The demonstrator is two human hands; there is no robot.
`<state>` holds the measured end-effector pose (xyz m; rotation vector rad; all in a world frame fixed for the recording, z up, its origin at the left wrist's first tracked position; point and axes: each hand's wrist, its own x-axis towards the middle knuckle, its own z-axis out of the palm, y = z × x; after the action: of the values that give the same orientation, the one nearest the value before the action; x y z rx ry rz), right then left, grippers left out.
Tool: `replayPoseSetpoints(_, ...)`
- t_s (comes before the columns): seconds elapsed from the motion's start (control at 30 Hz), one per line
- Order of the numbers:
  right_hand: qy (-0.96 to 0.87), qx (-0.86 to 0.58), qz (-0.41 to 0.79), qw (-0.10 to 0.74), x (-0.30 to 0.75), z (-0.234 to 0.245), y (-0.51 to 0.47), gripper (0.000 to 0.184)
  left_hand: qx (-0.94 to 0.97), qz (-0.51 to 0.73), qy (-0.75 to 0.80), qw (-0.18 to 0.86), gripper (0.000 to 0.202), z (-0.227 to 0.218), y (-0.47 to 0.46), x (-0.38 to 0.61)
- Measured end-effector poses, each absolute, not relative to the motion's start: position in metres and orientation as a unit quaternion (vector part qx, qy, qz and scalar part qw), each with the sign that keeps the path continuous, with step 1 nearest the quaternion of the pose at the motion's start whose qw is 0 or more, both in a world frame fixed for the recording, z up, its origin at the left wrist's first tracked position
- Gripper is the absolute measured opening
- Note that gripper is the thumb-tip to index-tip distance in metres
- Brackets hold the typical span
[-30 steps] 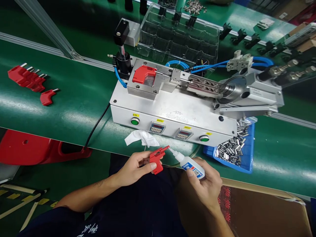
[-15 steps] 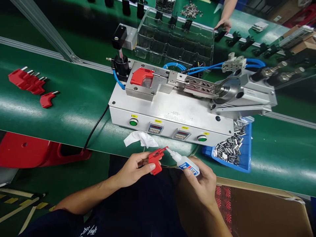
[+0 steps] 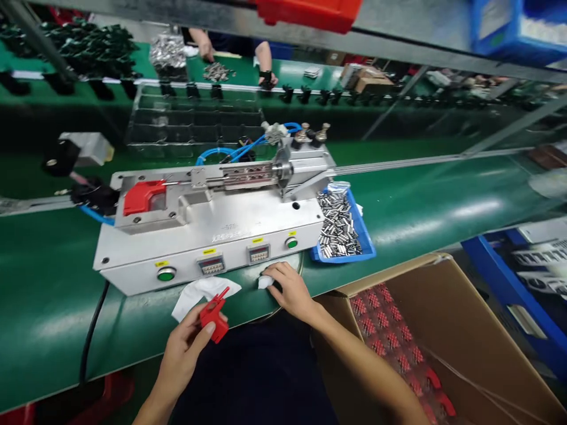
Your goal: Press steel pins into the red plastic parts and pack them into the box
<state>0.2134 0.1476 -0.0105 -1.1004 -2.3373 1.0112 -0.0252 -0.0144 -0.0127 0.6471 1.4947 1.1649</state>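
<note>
My left hand point(image 3: 188, 342) grips a red plastic handle point(image 3: 214, 317) between thumb and fingers, its thin prong pointing up and to the right. Behind it, a white cloth point(image 3: 190, 295) lies on the green table. My right hand point(image 3: 290, 290) is low at the table in front of the machine, fingers closed round the glue bottle point(image 3: 266, 282); only a small white part of it shows. Another red handle point(image 3: 142, 197) sits in the metal fixture of the machine point(image 3: 221, 227), in line with a metal rod.
A blue bin point(image 3: 365, 239) of short metal pins stands right of the machine. A cardboard box point(image 3: 443, 313) with red parts in trays is at lower right. A clear compartment tray point(image 3: 195, 121) lies behind. Across the table are another person's hands point(image 3: 267, 74). A shelf crosses overhead.
The view has swung right. My right hand has taken the glue bottle away from the red handle and down to the table on the right. My left hand still holds the handle.
</note>
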Motion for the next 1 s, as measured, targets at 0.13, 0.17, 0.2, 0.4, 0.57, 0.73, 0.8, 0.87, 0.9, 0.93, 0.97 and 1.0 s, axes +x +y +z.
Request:
replayPoseSetpoints(0.13,-0.846,-0.388,0.323,0.171,0.227,-0.013,0.147,0.044,0.266,0.478,0.687,0.478,0.049,-0.036,-0.026,-0.061)
replayPoseSetpoints(0.17,-0.848,-0.386,0.319,0.171,0.232,-0.009,0.147,0.049,0.255,0.481,0.703,0.459,0.048,-0.041,-0.03,-0.071)
replayPoseSetpoints(0.2,-0.851,-0.383,0.317,0.171,0.239,-0.003,0.147,0.05,0.241,0.487,0.717,0.438,0.047,-0.045,-0.034,-0.082)
replayPoseSetpoints(0.4,-0.838,-0.445,0.26,0.178,0.293,0.046,0.186,0.025,0.168,0.538,0.752,0.342,0.036,-0.054,-0.047,-0.125)
replayPoseSetpoints(0.57,-0.813,-0.55,0.167,0.092,0.321,0.054,0.254,0.022,0.183,0.541,0.748,0.337,0.039,-0.057,-0.041,-0.13)
replayPoseSetpoints(0.73,-0.804,-0.581,0.119,-0.041,0.323,0.042,0.286,0.003,0.261,0.502,0.735,0.373,0.044,-0.064,-0.037,-0.13)
replayPoseSetpoints(0.8,-0.806,-0.579,0.104,-0.071,0.324,0.043,0.287,0.009,0.278,0.494,0.733,0.375,0.045,-0.067,-0.038,-0.13)
replayPoseSetpoints(0.87,-0.806,-0.577,0.094,-0.093,0.327,0.046,0.286,0.01,0.283,0.492,0.731,0.378,0.045,-0.07,-0.039,-0.13)
replayPoseSetpoints(0.9,-0.805,-0.578,0.091,-0.099,0.328,0.047,0.286,0.009,0.281,0.495,0.729,0.38,0.044,-0.071,-0.039,-0.13)
replayPoseSetpoints(0.93,-0.804,-0.579,0.089,-0.103,0.328,0.048,0.286,0.009,0.278,0.499,0.727,0.382,0.044,-0.072,-0.039,-0.129)
replayPoseSetpoints(0.97,-0.802,-0.581,0.09,-0.104,0.328,0.048,0.286,0.01,0.275,0.503,0.723,0.385,0.044,-0.074,-0.038,-0.129)
replayPoseSetpoints(1.0,-0.8,-0.585,0.093,-0.101,0.327,0.047,0.286,0.011,0.271,0.508,0.72,0.386,0.043,-0.075,-0.038,-0.129)
